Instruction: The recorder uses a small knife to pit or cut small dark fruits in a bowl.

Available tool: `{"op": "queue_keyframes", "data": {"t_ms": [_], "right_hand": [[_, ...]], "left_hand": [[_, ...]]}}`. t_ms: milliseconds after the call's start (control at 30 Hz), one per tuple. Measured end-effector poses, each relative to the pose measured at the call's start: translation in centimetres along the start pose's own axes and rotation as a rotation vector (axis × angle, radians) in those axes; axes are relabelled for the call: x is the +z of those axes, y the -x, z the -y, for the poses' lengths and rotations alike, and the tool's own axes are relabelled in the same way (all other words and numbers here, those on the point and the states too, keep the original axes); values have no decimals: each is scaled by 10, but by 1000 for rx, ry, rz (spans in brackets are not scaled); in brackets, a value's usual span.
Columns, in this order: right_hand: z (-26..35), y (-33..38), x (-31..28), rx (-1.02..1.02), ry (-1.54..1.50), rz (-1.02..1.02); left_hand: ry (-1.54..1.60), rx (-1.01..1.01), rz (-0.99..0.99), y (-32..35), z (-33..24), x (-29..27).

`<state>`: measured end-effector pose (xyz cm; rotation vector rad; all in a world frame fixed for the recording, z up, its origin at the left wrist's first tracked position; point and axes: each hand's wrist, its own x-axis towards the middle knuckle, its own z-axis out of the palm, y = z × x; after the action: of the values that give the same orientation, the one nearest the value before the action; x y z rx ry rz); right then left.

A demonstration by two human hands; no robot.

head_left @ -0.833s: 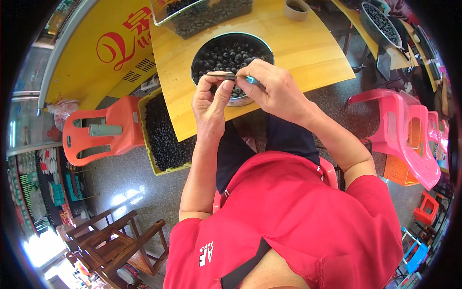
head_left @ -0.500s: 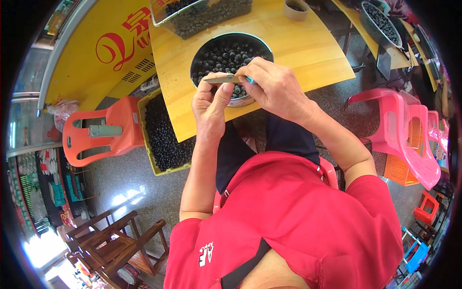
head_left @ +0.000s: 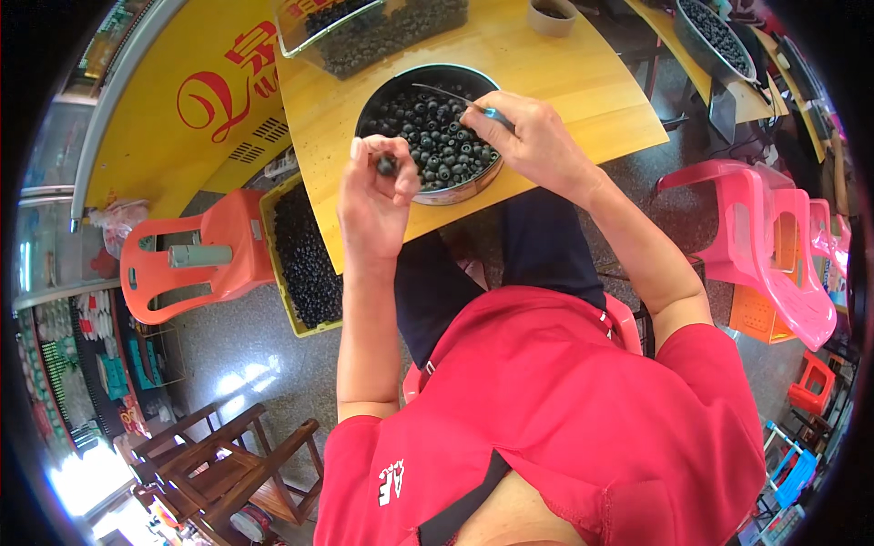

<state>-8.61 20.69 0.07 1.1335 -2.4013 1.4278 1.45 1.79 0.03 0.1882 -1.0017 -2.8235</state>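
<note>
In my left hand (head_left: 375,205) is a dark round fruit-like piece (head_left: 387,166), held by curled fingers at the left rim of a round tin (head_left: 464,190). Inside the tin lie several similar dark pieces (head_left: 442,150), some showing a paler ring; their exact kind is unclear. My right hand (head_left: 537,141), above the tin's right side, grips a small knife (head_left: 492,115) by its blue handle. Its thin blade points left and away over the tin.
A clear box (head_left: 314,41) and a roll-shaped tan container (head_left: 552,18) stand at the back of the yellow wooden table (head_left: 583,100). Left of the table sit a yellow crate (head_left: 319,329) of dark pieces and an orange chair (head_left: 232,237). Pink chairs (head_left: 728,214) are at right.
My hands have parted. The left moved left and down, showing the dark piece; the right moved slightly right, and the knife blade now angles away over the tin.
</note>
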Motion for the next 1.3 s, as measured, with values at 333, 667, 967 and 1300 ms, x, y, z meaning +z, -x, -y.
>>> {"op": "queue_keyframes", "data": {"t_ms": [333,667,967,1300], "right_hand": [[0,5,-12,243,-127,81],[-6,9,-17,288,-194,91],[1,7,1,597,-1007,153],[10,5,1,611,-1219,168]], "left_hand": [[-1489,-11,156,-38,9,4],[-1943,14,341,-52,12,13],[-1045,286,219,-24,7,26],[-903,328,145,-14,14,24]]}}
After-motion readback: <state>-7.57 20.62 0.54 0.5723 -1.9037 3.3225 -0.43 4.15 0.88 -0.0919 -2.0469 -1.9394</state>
